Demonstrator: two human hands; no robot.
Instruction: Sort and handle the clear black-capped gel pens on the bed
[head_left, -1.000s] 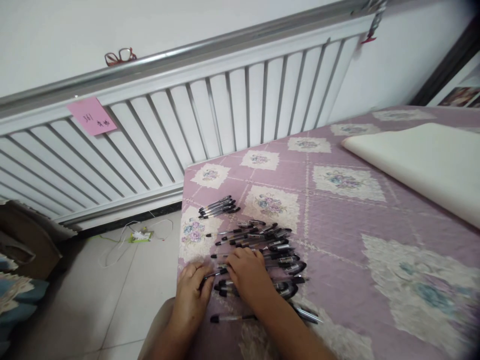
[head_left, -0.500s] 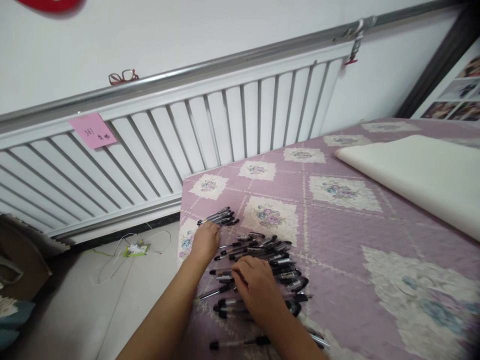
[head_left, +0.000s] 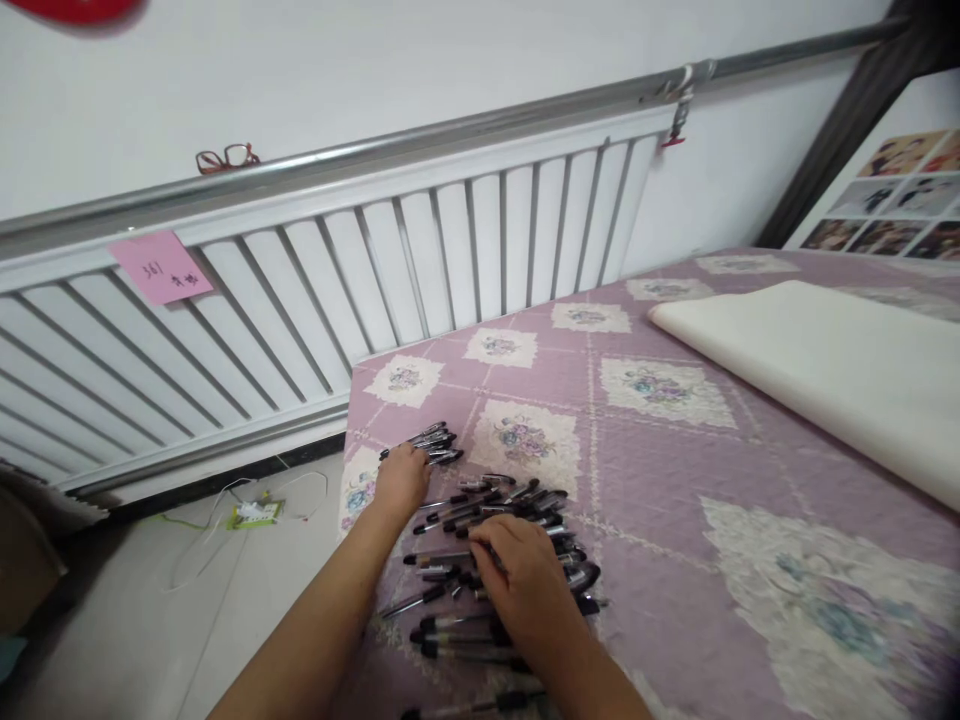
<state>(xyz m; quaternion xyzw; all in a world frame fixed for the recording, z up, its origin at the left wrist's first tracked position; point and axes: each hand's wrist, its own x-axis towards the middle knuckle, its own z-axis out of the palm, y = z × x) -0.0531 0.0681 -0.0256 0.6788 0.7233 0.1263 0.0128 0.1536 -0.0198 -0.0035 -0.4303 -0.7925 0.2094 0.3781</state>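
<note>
Left hand (head_left: 403, 482) is touching bunched slim black-and-clear plastic pens (head_left: 439, 440), right hand (head_left: 519, 560) is resting over their looser pile (head_left: 480, 503); can't tell either grip.

The one camera here rides on the person's head; it looks forward and down from above and behind the left hand (head_left: 403, 482) and the right hand (head_left: 517, 560), near enough to frame both forearms (head_left: 322, 610); the radiator (head_left: 487, 250) shows beyond the hands, the floor (head_left: 247, 600) left of them.
</note>
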